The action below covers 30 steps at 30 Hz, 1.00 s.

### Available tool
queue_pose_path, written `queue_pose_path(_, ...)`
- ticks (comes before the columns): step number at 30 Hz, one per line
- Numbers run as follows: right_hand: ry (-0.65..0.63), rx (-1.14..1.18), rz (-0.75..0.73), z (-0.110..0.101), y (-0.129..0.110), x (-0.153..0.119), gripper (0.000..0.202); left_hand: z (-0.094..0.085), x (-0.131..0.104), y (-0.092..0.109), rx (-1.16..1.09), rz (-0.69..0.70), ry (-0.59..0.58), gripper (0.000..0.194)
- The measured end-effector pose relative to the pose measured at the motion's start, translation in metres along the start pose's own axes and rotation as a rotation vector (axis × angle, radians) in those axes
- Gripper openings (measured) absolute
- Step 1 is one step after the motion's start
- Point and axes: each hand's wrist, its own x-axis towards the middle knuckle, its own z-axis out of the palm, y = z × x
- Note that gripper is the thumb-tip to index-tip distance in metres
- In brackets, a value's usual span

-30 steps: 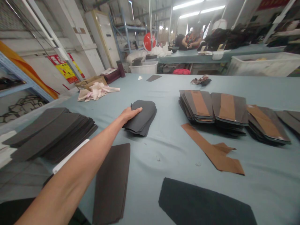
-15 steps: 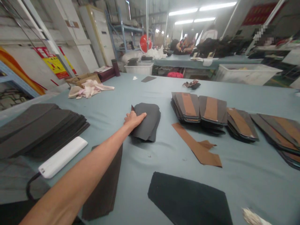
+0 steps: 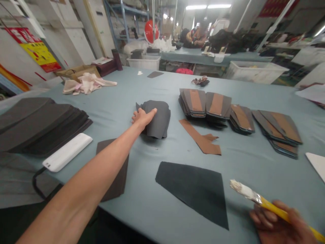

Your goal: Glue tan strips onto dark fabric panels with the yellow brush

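My left hand (image 3: 144,117) grips the left side of a small stack of grey pieces (image 3: 159,120) at mid-table, its thumb on top and the stack slightly bowed. At the lower right, my right hand (image 3: 279,218) is closed around a yellow-handled brush (image 3: 274,209) with whitish bristles pointing left. A single dark green-black piece (image 3: 195,189) lies flat between the hands, nearer the front edge. Under my left forearm is a dark brown stack (image 3: 121,181), partly hidden. Brown strips (image 3: 201,139) lie right of the grey stack.
Dark stacked pieces (image 3: 38,125) and a white power strip (image 3: 68,152) are at left. Grey stacks with brown bands (image 3: 217,105) stand at right. Pinkish cloth (image 3: 88,83) and a box (image 3: 76,73) are at back left. A person (image 3: 198,37) sits beyond another table.
My right hand with the brush has come into view at the lower right. The left side of the grey stack now curls up in my left hand. The view has shifted.
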Motion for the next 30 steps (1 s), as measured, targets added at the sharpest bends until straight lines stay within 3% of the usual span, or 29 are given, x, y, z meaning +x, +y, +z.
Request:
queue_pose_path(5, -0.052, 0.101, -0.022, 0.004, -0.006, -0.007, 0.029, -0.027, -0.007, 0.002, -0.096, 0.092, 0.085, 0.08)
queue_pose_path(9, -0.052, 0.101, -0.03, 0.001, -0.011, -0.003, 0.026, -0.071, -0.016, -0.006, -0.194, 0.221, 0.116, 0.07)
queue_pose_path(11, -0.019, 0.089, 0.004, 0.003, -0.014, -0.001, 0.024, -0.093, -0.035, -0.018, -0.244, 0.31, 0.132, 0.06)
queue_pose_path(14, 0.013, 0.078, 0.021, 0.013, -0.019, -0.006, 0.029, -0.108, -0.094, -0.045, -0.295, 0.446, 0.149, 0.046)
queue_pose_path(15, 0.006, 0.077, 0.01, 0.019, -0.02, -0.01, 0.033, -0.105, -0.12, -0.055, -0.303, 0.561, 0.137, 0.041)
queue_pose_path(17, -0.025, 0.083, -0.022, 0.034, -0.021, -0.021, 0.037, -0.089, -0.173, -0.072, -0.239, 0.771, 0.003, 0.033)
queue_pose_path(21, -0.086, 0.081, -0.026, 0.072, -0.019, -0.045, 0.039, -0.035, -0.255, -0.09, 0.042, 1.1, -0.317, 0.031)
queue_pose_path(25, -0.156, 0.102, 0.046, 0.104, -0.004, -0.056, 0.048, -0.001, -0.283, -0.099, 0.197, 1.122, -0.391, 0.059)
queue_pose_path(30, -0.16, 0.053, 0.047, 0.112, 0.015, -0.052, 0.055, -0.002, -0.29, -0.115, 0.22, 1.093, -0.375, 0.067)
